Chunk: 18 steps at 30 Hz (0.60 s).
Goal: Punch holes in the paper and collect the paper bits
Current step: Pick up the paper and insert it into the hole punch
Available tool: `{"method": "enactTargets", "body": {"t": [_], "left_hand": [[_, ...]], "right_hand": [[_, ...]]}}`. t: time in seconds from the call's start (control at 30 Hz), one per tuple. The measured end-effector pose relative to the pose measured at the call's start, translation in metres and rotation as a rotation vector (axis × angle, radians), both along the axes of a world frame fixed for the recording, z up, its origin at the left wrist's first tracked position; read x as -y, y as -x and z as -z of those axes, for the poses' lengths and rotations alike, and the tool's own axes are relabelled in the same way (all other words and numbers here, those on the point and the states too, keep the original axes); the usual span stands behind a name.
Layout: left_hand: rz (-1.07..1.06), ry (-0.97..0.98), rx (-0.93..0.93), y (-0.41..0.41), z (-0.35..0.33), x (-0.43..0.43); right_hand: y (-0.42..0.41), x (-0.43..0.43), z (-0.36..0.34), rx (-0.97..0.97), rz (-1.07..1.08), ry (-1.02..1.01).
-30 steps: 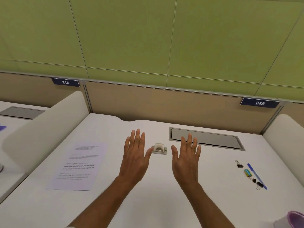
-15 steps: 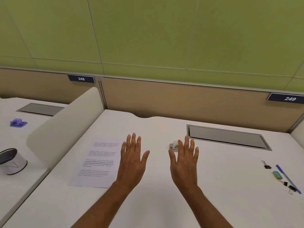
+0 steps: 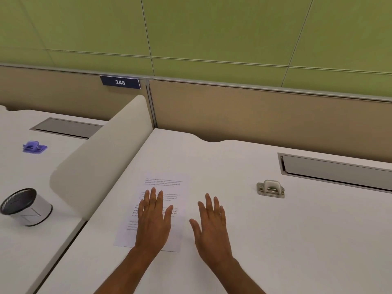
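Fingers of the left hand are straight and slightly fanned, holding nothing, spread palm-down over the printed sheet of paper. Whether they touch it cannot be told. Text lines show just beyond their tips. The right hand is also flat with straight fingers, thumb out, over the bare white desk just right of the sheet's edge. A beige hole punch stands well off to the right of the right fingertips and a little beyond them. Left of the left fingers, past a curved divider, a mesh pen cup and a purple hole punch sit on the neighbouring desk.
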<state>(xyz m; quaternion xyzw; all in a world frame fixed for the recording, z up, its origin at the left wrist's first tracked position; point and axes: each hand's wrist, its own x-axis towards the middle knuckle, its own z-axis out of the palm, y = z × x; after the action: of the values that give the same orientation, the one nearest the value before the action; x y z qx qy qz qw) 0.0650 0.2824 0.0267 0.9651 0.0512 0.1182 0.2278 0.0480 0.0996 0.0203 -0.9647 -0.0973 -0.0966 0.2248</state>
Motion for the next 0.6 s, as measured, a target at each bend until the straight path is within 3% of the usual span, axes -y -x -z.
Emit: {"method": "enactTargets", "body": {"t": [0.33, 0.6], "left_hand": [[-0.157, 0.017, -0.203, -0.023, 0.04, -0.062], [-0.088, 0.025, -0.321, -0.029, 0.054, -0.073]], "right_hand": [[-0.025, -0.053, 0.045, -0.139, -0.131, 0.09], [-0.034, -0.064, 0.06, -0.215, -0.128, 0.14]]}}
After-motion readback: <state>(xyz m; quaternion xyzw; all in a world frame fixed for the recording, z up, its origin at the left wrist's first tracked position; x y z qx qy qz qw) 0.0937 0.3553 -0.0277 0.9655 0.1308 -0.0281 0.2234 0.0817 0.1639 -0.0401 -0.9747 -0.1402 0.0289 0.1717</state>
